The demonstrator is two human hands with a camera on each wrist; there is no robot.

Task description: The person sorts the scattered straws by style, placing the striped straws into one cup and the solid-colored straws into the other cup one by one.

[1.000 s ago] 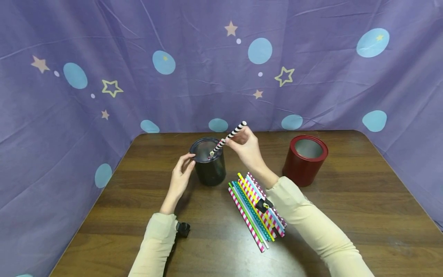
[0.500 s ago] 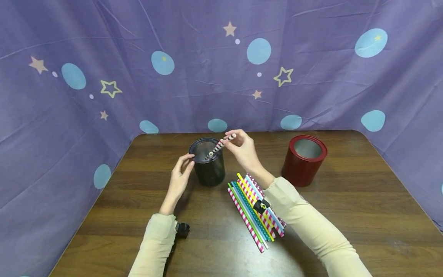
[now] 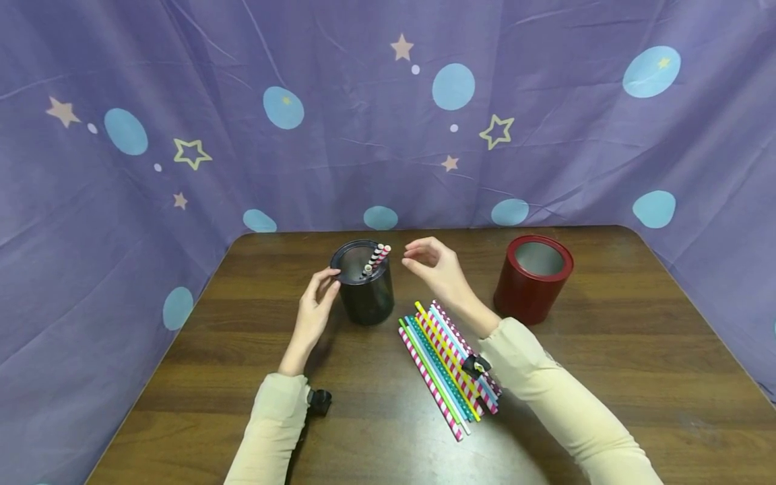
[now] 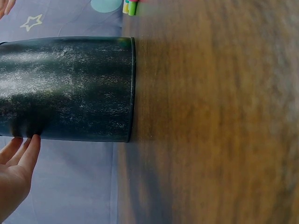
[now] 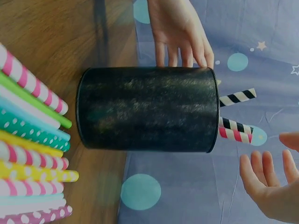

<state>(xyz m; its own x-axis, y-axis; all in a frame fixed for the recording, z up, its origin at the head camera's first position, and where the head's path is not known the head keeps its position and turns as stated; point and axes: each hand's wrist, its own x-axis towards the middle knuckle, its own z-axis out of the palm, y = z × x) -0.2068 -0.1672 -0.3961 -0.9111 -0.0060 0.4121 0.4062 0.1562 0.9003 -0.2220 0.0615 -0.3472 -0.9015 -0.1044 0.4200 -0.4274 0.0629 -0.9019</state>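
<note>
A black can (image 3: 367, 296) stands upright on the table, seen sideways in both wrist views. Out of its mouth poke two black-and-white striped straws (image 5: 238, 97) and a pink-and-white striped straw (image 5: 236, 135); their lower ends are hidden inside. My left hand (image 3: 315, 306) touches the can's left side near the rim with extended fingertips. To the right of the can, my right hand (image 3: 444, 273) hovers with nothing in it, fingers loosely bent and thumb apart from them. Below that hand lies a bunch of colourful paper straws (image 3: 442, 364), striped, dotted and plain, partly covered by the wrist camera.
A red can (image 3: 533, 283) stands upright at the right, its visible inside holding nothing. Behind the wooden table (image 3: 630, 337) hangs a purple cloth (image 3: 351, 175) with stars and blue ovals. A black camera (image 3: 319, 402) sits on the left wrist.
My right hand pushed a black-and-white straw down into the black can, let it go and drew back to the right. My left hand stayed at the can.
</note>
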